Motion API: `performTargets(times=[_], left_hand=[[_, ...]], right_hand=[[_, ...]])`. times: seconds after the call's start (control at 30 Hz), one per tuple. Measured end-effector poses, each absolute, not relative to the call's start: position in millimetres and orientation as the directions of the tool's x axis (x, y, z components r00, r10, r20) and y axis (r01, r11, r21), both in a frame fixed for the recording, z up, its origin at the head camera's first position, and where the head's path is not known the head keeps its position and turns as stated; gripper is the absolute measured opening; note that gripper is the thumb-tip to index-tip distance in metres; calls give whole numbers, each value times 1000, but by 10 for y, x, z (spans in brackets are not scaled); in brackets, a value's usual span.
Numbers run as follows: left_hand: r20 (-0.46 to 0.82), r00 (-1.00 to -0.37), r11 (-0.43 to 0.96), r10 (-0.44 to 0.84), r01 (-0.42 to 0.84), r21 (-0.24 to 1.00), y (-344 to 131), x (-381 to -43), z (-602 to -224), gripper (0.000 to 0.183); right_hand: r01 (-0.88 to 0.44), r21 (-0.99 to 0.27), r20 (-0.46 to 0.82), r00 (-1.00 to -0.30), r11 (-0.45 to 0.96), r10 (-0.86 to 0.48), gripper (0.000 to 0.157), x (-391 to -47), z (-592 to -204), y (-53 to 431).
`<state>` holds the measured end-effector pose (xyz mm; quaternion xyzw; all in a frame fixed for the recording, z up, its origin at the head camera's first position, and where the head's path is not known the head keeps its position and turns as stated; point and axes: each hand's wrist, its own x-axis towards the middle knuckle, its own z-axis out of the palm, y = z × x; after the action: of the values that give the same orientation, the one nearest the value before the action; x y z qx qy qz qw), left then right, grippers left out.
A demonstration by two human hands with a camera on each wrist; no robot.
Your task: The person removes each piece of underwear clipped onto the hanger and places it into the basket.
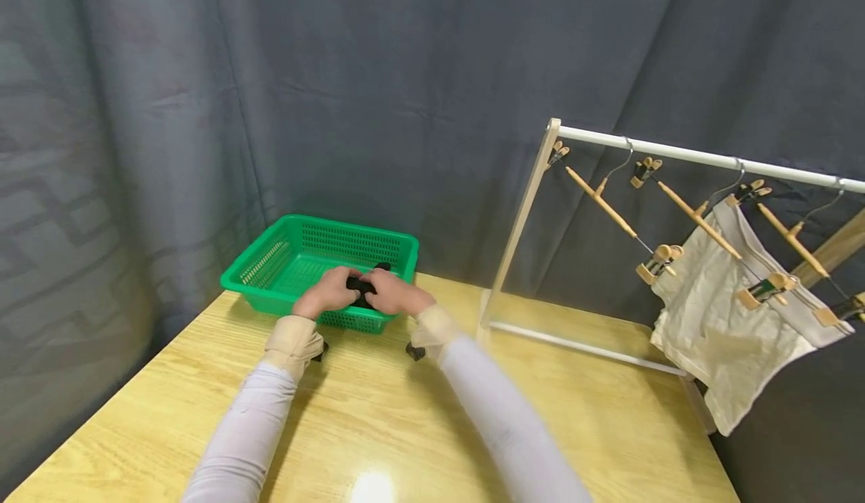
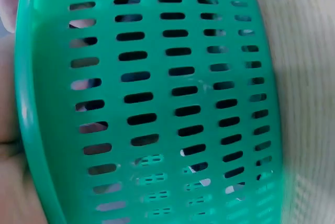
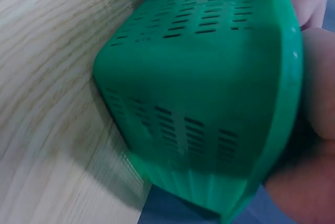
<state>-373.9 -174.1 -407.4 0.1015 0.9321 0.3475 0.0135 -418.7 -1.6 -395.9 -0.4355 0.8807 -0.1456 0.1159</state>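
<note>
Both hands meet at the near right side of a green perforated plastic basket (image 1: 266, 293). Between them is a dark, bunched item that looks like black cloth (image 1: 362, 290). The left hand (image 1: 330, 290) grips its left side, and the right hand (image 1: 393, 293) holds the right side, fingers curled over it. More dark material (image 1: 383, 266) shows just beyond the right hand, inside the basket. In the left wrist view, the basket's slotted wall (image 2: 162, 88) hides most of the hand. The right wrist view has the right hand (image 3: 314, 109) beyond the basket rim; what the dark item is, I cannot tell.
The basket stands on a light wood table (image 1: 378, 413), near its back left edge. To the right rises a rack with a white rail (image 1: 696, 155) and wooden clip hangers (image 1: 601, 201). Pale shorts (image 1: 736, 338) hang from one. Grey curtains (image 1: 405, 97) enclose the back and left.
</note>
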Motion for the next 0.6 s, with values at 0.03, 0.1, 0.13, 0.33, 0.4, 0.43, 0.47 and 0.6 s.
performTargets(times=[0.03, 0.1, 0.13, 0.33, 0.4, 0.43, 0.47, 0.6], left_hand=[[69, -976, 731, 205, 200, 653, -1736, -3719, -4073, 41], [124, -969, 712, 214, 242, 659, -1721, -3661, -4069, 42], [149, -965, 702, 215, 259, 664, -1695, -3640, -4060, 42], [355, -914, 615, 196, 397, 681, -1424, -3496, -4000, 33], [434, -879, 575, 197, 462, 675, -1293, -3474, -3976, 29], [467, -862, 553, 199, 492, 672, -1225, -3468, -3967, 28], [499, -844, 526, 195, 520, 673, -1151, -3466, -3965, 28], [609, -778, 378, 154, 616, 691, -806, -3471, -3991, 25]], right_hand=[[-736, -366, -50, -596, 570, -801, 39, -4169, -3954, 21], [-732, -396, -14, -600, 555, -800, 45, -4118, -3939, 109], [-726, -412, -1, -604, 550, -797, 47, -4090, -3921, 172], [-693, -497, 88, -639, 522, -764, 50, -3869, -3871, 639], [-695, -490, 124, -652, 525, -748, 50, -3807, -3879, 822], [-697, -484, 140, -658, 529, -740, 49, -3778, -3881, 914], [-702, -475, 151, -660, 531, -736, 49, -3743, -3871, 1015], [-688, -438, 164, -694, 579, -701, 50, -3606, -3835, 1460]])
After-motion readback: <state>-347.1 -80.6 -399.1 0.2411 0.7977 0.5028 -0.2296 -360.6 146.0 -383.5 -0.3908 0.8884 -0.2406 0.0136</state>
